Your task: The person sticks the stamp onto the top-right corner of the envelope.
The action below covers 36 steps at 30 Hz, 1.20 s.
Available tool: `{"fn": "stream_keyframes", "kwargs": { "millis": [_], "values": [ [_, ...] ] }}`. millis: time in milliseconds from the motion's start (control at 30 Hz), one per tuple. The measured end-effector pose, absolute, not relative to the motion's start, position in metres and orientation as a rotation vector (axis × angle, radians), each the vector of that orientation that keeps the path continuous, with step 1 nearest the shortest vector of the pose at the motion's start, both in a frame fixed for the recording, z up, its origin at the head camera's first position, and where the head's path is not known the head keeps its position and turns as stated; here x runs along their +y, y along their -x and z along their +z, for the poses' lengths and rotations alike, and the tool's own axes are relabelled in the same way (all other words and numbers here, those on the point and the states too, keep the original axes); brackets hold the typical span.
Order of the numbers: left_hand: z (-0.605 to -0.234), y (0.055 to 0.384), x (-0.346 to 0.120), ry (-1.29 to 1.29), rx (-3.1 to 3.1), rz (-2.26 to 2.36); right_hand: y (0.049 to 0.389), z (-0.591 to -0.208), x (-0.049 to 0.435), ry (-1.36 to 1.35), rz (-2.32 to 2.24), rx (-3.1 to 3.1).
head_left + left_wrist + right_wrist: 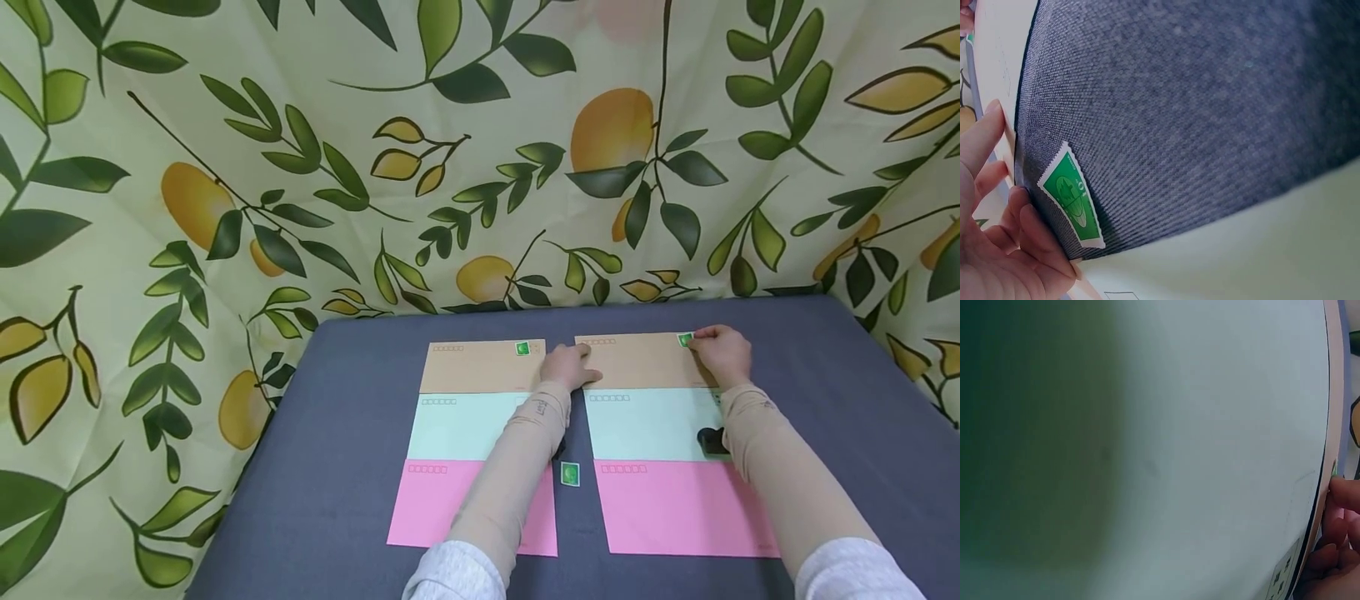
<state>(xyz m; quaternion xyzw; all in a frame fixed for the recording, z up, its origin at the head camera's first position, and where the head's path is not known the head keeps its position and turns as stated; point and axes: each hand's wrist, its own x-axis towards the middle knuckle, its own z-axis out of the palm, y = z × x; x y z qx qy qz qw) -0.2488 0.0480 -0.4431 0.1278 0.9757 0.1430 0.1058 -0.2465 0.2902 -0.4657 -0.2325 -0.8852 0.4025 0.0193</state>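
My right hand is at the top right corner of the right tan envelope. Its fingertips pinch the edge of a green postage stamp; in the right wrist view the fingers are bent, and only a green sliver shows beside them. My left hand rests between the two tan envelopes, thumb and fingers spread, touching the right one's left edge. Another green stamp sits on the left tan envelope. In the left wrist view, a stamp lies on the cloth beside the fingers.
Below the tan envelopes lie light blue and pink envelopes in two columns on a dark grey table cloth. Between the columns is a loose stamp. A leaf-patterned curtain hangs behind.
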Motion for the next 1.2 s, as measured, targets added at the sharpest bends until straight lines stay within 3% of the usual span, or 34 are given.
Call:
{"fn": "stream_keyframes", "kwargs": {
  "millis": [533,800,1200],
  "values": [
    [-0.443,0.238,0.055,-0.332,2.902,0.340,0.242,-0.459,0.291,0.336,0.730,-3.043],
    [-0.442,0.234,0.056,-0.301,2.917,0.370,0.241,-0.455,0.279,0.383,0.729,-3.051],
    [-0.424,0.223,0.034,-0.455,2.852,0.436,0.229,-0.439,0.272,0.309,0.785,-2.963]
  ]
}}
